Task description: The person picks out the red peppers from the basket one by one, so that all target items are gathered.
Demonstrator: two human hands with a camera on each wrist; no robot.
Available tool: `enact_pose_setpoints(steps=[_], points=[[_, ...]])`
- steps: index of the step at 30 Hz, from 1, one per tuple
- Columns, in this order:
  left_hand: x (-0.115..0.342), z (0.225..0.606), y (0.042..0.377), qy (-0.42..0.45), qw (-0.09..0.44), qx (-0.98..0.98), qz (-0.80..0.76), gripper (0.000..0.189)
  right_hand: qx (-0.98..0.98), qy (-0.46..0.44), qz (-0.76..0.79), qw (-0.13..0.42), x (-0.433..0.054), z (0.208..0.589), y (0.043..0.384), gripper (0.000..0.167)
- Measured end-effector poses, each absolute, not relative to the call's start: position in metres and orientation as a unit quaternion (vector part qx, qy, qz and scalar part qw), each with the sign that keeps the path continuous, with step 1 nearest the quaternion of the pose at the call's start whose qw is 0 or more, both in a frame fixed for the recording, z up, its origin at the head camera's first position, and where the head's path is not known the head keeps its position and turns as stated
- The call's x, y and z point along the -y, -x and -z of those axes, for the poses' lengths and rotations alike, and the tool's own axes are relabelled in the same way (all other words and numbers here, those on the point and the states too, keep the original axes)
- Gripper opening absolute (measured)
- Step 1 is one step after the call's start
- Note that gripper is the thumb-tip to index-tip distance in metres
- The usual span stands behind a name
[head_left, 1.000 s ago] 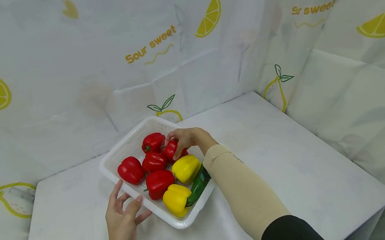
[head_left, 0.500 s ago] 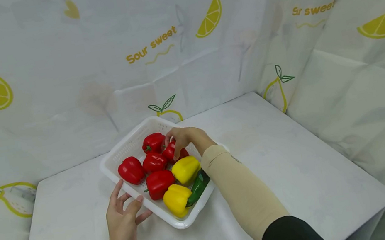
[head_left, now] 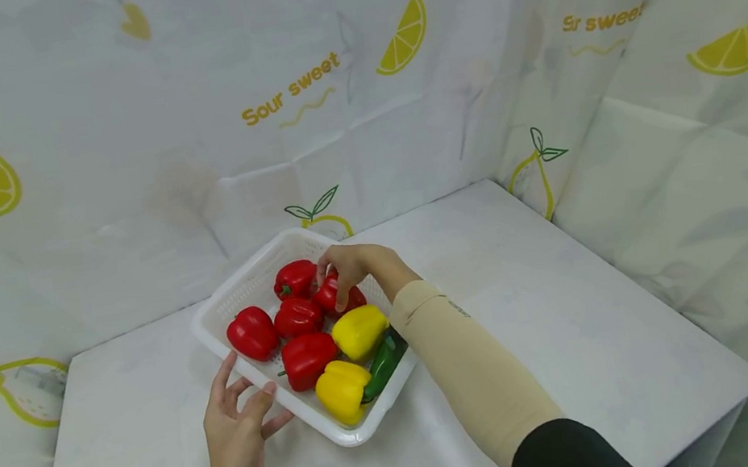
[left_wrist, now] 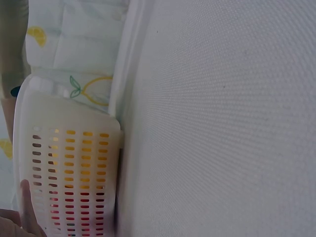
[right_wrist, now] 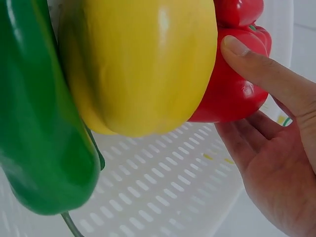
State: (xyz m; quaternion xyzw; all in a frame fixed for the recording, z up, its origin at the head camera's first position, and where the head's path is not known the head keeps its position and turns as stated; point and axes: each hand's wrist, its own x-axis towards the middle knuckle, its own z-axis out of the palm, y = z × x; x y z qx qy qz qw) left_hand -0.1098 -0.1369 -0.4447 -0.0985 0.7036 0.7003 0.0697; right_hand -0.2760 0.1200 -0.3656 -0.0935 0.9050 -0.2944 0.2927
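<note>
Red pepper point(right_wrist: 232, 91), gripped by the right hand point(head_left: 352, 263) with thumb and fingers, sits far right in the white basket point(head_left: 344, 437) on the table point(head_left: 545, 296); the left hand point(head_left: 235, 431), fingers spread, touches the basket's left side. Little has shifted this past second: the pepper remains inside.

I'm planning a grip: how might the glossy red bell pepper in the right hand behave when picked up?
The glossy red bell pepper may be slippery, since its smooth skin shows highlights. It's probably stiff: no dent shows around the fingers. Its rounded sides suggest it could roll if let go.
</note>
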Motion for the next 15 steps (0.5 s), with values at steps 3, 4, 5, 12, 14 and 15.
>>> enact_pose_setpoints(steps=[3, 4, 5, 12, 14, 15], points=[[0.137, 0.445, 0.11, 0.099, 0.07, -0.703, -0.701, 0.09, -0.905, 0.1, 0.294, 0.29, -0.121, 0.363, 0.276, 0.04], [0.138, 0.445, 0.11, 0.097, 0.071, -0.702, -0.702, 0.09, -0.905, 0.102, 0.294, 0.289, -0.121, 0.362, 0.276, 0.041], [0.138, 0.445, 0.11, 0.096, 0.071, -0.702, -0.702, 0.09, -0.905, 0.104, 0.295, 0.289, -0.122, 0.361, 0.276, 0.041], [0.138, 0.446, 0.111, 0.102, 0.075, -0.708, -0.695, 0.091, -0.899, 0.122, 0.297, 0.297, -0.128, 0.352, 0.273, 0.041], [0.137, 0.446, 0.111, 0.104, 0.075, -0.709, -0.694, 0.091, -0.898, 0.127, 0.298, 0.297, -0.13, 0.349, 0.273, 0.041], [0.137, 0.446, 0.111, 0.104, 0.075, -0.709, -0.694, 0.091, -0.898, 0.131, 0.299, 0.295, -0.131, 0.348, 0.273, 0.041]])
